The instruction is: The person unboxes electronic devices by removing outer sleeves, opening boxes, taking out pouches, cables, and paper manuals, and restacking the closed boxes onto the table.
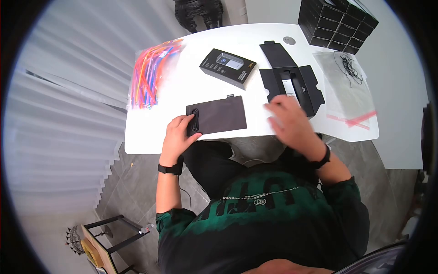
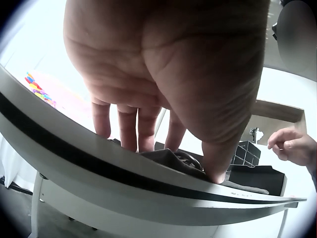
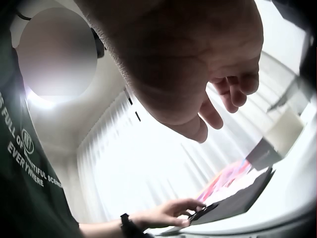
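Note:
A dark grey fabric pouch (image 1: 223, 116) lies flat near the front edge of the table, with a coiled black cable (image 1: 195, 119) on its left end. My left hand (image 1: 175, 139) rests at that end, fingertips on the cable and thumb by the pouch's lower edge. In the left wrist view its fingers (image 2: 128, 128) reach down fairly straight. Over the near side of an opened black box (image 1: 310, 86) hovers my right hand (image 1: 294, 127), blurred, fingers loosely bent and holding nothing. A white piece (image 1: 289, 89) sits inside the box, partly hidden by that hand.
A closed black product box (image 1: 228, 67) stands behind the pouch on the white table (image 1: 155, 132). Bagged colourful strips (image 1: 153, 75) lie at the left. Clear plastic bags (image 1: 340, 93) with a thin black cord (image 1: 349, 71) lie at the right, below stacked black boxes (image 1: 335, 25).

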Demonstrator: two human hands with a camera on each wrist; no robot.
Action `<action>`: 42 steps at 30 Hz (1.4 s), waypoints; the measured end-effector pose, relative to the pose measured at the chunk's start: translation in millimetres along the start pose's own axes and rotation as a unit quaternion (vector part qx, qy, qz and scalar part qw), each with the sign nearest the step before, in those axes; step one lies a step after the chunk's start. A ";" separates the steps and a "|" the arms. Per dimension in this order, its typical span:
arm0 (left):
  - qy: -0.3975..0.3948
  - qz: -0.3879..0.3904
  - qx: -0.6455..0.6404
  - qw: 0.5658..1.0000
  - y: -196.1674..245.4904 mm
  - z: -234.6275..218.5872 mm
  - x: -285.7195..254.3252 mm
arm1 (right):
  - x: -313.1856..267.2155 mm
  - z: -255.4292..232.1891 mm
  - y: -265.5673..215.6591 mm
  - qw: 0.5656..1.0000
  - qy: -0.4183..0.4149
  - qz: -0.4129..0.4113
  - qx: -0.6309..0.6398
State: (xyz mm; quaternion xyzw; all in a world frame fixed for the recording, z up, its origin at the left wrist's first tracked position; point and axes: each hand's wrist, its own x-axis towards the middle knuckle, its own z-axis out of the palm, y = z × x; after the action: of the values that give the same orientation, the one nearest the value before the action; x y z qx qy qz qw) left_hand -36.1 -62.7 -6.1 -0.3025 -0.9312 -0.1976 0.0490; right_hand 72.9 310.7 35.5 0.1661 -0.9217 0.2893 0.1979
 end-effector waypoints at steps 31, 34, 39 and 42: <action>-0.001 0.238 -0.145 0.960 188.4 94.0 108.7 | 48.6 -29.0 128.0 0.920 -0.274 0.136 -0.245; 0.035 0.250 -0.168 0.953 186.7 91.4 111.6 | 51.6 -52.0 125.9 0.960 -0.207 0.061 -0.180; 0.078 0.138 -0.306 0.939 193.3 71.9 127.9 | 60.6 -93.6 82.8 0.987 -0.139 0.080 0.015; 0.096 0.128 -0.339 0.927 200.1 62.1 131.7 | 56.8 -95.2 58.6 0.990 -0.109 0.063 0.056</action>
State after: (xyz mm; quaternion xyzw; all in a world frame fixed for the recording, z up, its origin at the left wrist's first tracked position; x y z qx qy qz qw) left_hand -24.7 181.5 32.4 -0.3977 -0.7526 -0.5217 0.0575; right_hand 24.6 402.3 106.1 0.1487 -0.9288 0.3325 0.0676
